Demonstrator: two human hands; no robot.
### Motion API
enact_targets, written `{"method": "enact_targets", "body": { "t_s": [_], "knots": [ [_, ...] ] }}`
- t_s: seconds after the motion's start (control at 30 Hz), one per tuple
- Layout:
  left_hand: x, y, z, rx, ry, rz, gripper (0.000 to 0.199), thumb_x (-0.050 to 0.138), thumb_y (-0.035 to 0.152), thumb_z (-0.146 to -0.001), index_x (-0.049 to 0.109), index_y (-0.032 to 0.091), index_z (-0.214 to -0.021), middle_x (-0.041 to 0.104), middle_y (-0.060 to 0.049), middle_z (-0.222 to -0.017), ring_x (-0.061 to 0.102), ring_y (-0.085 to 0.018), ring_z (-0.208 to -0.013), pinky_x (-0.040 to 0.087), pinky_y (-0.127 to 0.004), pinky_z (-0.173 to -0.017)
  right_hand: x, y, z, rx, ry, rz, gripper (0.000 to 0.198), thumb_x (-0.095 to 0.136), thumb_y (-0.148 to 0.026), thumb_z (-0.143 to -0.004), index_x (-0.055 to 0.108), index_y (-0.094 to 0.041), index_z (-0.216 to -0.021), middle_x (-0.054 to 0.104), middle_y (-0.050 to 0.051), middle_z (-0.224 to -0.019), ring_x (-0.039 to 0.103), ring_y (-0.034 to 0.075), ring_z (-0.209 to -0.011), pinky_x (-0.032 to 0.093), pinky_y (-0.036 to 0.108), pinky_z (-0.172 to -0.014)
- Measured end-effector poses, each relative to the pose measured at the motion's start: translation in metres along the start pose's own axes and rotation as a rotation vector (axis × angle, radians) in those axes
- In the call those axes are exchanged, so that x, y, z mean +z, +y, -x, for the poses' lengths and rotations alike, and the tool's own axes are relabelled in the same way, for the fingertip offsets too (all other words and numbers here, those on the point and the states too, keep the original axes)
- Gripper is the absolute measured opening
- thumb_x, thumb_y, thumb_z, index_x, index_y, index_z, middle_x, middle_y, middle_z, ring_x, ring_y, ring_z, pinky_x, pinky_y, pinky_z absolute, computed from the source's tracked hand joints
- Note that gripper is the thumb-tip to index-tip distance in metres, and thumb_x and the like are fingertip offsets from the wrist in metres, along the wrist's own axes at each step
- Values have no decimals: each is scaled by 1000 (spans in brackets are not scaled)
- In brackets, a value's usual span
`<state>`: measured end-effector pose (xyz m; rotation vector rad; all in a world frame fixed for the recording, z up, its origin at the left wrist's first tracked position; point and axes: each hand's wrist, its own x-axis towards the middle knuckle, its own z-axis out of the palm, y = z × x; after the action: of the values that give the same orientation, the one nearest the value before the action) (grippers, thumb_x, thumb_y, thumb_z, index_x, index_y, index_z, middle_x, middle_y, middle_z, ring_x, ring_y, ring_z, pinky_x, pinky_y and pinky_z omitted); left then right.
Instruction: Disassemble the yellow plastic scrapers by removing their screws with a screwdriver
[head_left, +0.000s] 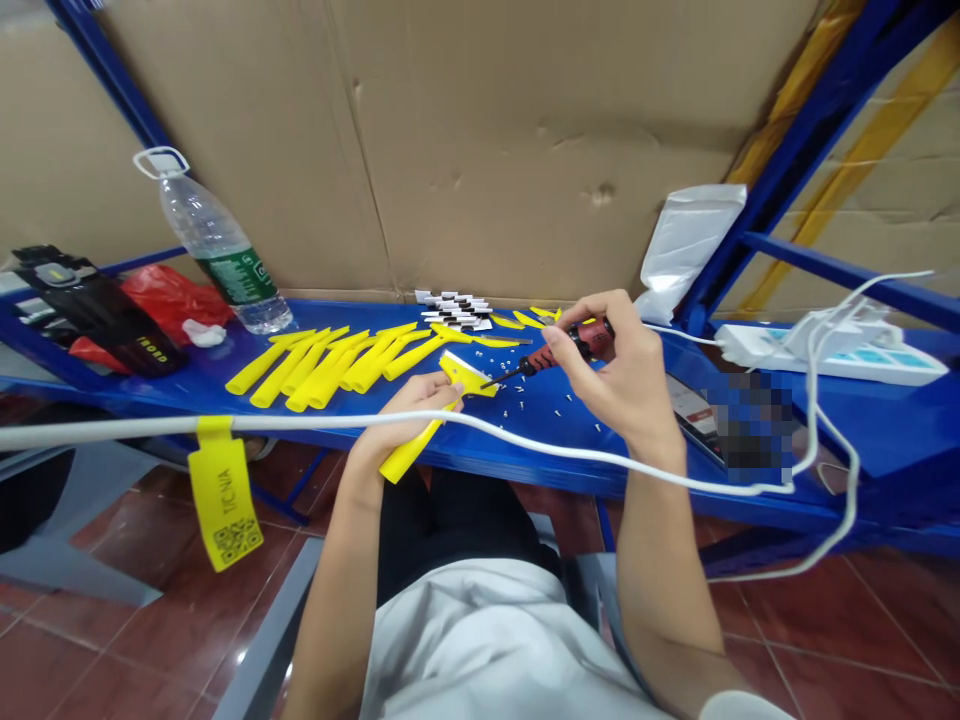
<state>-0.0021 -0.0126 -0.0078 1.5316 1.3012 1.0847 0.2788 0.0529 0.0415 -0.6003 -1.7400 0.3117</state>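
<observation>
My left hand [409,405] is closed around a yellow scraper [411,452], its handle pointing down towards my lap and its wide head up. In my right hand [611,365] is a screwdriver [551,352] with a red and black handle. Its thin shaft points left, and the tip is at the scraper's head; I cannot tell whether a screw sits under it. Small loose screws [559,412] lie scattered on the blue bench between and beyond my hands. A row of similar yellow scrapers [326,372] lies to the left of them.
White and black small packs [454,308] are stacked at the back. A water bottle [225,250], a black bottle [105,310] and a red bag [169,300] stand left. A power strip [862,355] and a phone [694,415] lie right. A white cable [585,455] crosses in front.
</observation>
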Motion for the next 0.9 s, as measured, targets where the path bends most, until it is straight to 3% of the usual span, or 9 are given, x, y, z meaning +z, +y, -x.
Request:
{"method": "enact_targets", "body": {
  "t_s": [0.13,0.23,0.37,0.53,0.67,0.9],
  "knots": [
    [0,0,0,-11,8,-18,49,79,66,-104,71,20,-93,67,-4,-85,58,-19,-74,42,-31,-66,3,0,0,-24,-29,-45,20,81,-34,-102,65,-28,-113,79,1,-99,73,19,-80,60,35,-74],
    [0,2,2,-12,18,-30,47,79,64,-104,69,20,-90,67,-4,-84,58,-19,-73,42,-31,-65,4,-3,0,-8,28,-19,21,83,-39,-103,66,-27,-105,77,0,-91,70,18,-73,56,33,-66],
    [0,3,3,-7,16,-47,46,77,63,-105,69,20,-90,69,-4,-84,60,-20,-75,44,-31,-68,3,-4,0,-69,16,-34,10,77,-27,-102,68,-28,-107,78,1,-99,72,19,-77,59,35,-70],
    [-1,0,2,-2,9,-77,50,73,66,-108,67,21,-89,69,-4,-85,60,-19,-75,44,-31,-68,0,-4,0,-39,46,25,14,79,-37,-105,72,-26,-99,73,2,-89,60,18,-66,51,36,-61],
    [0,0,2,10,2,-42,49,74,66,-107,69,21,-91,69,-4,-86,60,-19,-74,45,-30,-67,-3,-6,0,-45,-17,-16,7,76,-35,-105,73,-29,-106,77,7,-101,69,24,-78,58,42,-67],
    [0,2,4,9,12,-55,50,75,66,-107,68,20,-87,67,-3,-83,58,-18,-72,45,-31,-67,0,-6,2,1,11,-20,13,78,-39,-105,70,-30,-109,75,5,-97,71,25,-78,58,41,-66]
  ]
}}
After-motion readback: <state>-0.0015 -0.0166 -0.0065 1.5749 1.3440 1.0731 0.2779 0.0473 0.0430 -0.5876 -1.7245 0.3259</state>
